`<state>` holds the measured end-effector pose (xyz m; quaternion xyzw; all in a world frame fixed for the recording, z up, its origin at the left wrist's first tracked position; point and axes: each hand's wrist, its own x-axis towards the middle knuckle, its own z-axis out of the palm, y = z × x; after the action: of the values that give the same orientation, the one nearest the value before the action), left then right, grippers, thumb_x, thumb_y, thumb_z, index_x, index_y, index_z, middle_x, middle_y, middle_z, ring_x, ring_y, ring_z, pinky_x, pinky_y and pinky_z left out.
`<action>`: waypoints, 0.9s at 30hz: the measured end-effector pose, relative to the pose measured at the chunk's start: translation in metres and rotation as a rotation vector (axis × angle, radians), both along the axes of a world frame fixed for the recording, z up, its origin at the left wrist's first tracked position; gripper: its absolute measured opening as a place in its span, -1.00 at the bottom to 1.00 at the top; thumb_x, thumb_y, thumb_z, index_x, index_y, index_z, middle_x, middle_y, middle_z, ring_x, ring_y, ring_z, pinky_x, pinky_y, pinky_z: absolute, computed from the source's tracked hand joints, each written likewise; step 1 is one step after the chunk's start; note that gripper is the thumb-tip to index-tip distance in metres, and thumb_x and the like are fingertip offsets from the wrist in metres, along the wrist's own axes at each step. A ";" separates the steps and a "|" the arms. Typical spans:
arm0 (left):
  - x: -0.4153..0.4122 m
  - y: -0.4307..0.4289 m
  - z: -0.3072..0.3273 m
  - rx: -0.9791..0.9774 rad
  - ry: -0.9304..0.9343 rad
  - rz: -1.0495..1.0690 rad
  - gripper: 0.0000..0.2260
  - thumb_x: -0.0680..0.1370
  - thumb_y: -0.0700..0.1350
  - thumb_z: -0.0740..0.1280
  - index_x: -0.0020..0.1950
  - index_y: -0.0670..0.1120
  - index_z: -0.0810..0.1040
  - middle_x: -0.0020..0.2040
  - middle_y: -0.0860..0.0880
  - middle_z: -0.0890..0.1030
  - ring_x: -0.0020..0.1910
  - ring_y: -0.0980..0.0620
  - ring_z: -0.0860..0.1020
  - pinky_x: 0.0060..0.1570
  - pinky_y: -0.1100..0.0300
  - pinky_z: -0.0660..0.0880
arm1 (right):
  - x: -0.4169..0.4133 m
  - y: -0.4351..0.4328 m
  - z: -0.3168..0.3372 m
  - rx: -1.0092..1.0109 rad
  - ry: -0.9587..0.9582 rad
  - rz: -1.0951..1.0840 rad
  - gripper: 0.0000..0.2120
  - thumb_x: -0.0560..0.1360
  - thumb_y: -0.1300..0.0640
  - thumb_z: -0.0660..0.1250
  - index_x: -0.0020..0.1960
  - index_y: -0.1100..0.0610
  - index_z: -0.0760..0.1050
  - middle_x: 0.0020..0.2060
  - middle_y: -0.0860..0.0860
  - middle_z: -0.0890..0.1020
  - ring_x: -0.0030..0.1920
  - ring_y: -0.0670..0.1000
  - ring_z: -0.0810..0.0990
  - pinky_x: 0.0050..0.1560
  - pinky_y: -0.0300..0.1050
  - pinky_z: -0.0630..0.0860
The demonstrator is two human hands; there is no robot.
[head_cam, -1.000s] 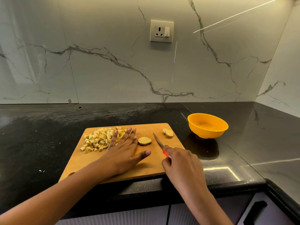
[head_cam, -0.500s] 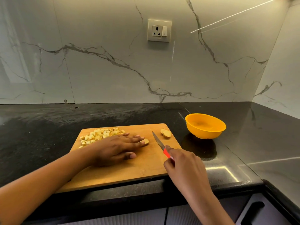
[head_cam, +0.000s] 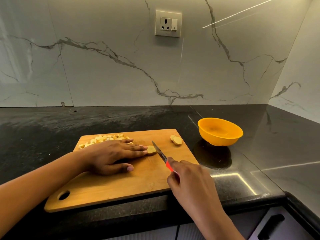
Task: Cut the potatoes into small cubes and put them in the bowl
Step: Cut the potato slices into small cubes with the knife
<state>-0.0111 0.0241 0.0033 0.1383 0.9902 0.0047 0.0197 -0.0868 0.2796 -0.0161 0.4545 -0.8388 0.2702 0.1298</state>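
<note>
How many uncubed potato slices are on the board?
3. One slice at the fingertips of the left hand, beside the knife; two overlapping slices near the far right corner of the board. The hand may hide more.

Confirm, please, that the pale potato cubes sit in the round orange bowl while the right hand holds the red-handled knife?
No: the head view shows the pale potato cubes on the wooden cutting board, not in the empty round orange bowl; the rest is right.

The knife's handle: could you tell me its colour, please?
Bright red knife handle, held in the right hand; head view.
</note>
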 end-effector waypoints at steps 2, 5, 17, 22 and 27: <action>-0.001 -0.001 -0.001 -0.006 -0.004 -0.007 -0.42 0.53 0.37 -0.19 0.50 0.17 0.02 0.51 0.21 0.08 0.47 0.35 -0.04 0.43 0.35 -0.22 | -0.001 -0.001 0.000 0.000 -0.003 0.003 -0.56 0.60 0.00 0.12 0.47 -0.11 0.24 -0.08 -0.15 0.52 -0.12 -0.10 0.50 -0.14 -0.22 0.47; -0.002 0.000 0.000 -0.010 -0.003 -0.011 -0.40 0.51 0.40 -0.21 0.49 0.18 0.01 0.50 0.21 0.09 0.47 0.36 -0.04 0.43 0.33 -0.20 | 0.000 -0.003 -0.001 0.004 0.003 0.009 -0.56 0.60 0.00 0.12 0.48 -0.10 0.23 -0.08 -0.15 0.52 -0.11 -0.10 0.50 -0.14 -0.23 0.45; -0.004 0.002 0.000 -0.036 0.013 -0.013 -0.41 0.52 0.37 -0.16 0.49 0.15 0.03 0.49 0.22 0.07 0.38 0.51 -0.17 0.33 0.50 -0.31 | 0.004 -0.035 0.004 0.297 0.089 0.001 -0.50 0.63 0.10 0.10 0.53 0.11 0.05 0.17 0.02 0.48 0.08 0.02 0.49 -0.12 -0.18 0.32; -0.002 0.001 -0.002 -0.050 0.004 0.005 -0.45 0.55 0.31 -0.10 0.50 0.16 0.01 0.51 0.21 0.06 0.45 0.41 -0.11 0.37 0.44 -0.29 | 0.010 -0.006 0.002 0.198 0.113 0.051 -0.52 0.64 0.06 0.02 0.54 0.04 0.05 0.09 -0.06 0.50 -0.04 -0.05 0.47 -0.17 -0.23 0.30; -0.002 0.003 -0.004 -0.050 0.012 0.004 -0.39 0.52 0.37 -0.20 0.50 0.13 -0.01 0.52 0.17 0.07 0.46 0.36 -0.08 0.39 0.40 -0.29 | 0.003 0.001 0.005 0.091 0.065 0.034 -0.54 0.61 0.03 0.07 0.51 -0.05 0.17 -0.13 -0.14 0.42 -0.15 -0.11 0.40 -0.31 -0.29 0.28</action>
<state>-0.0127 0.0274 -0.0008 0.1356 0.9904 -0.0210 0.0172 -0.0836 0.2810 -0.0115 0.4826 -0.8377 0.2191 0.1315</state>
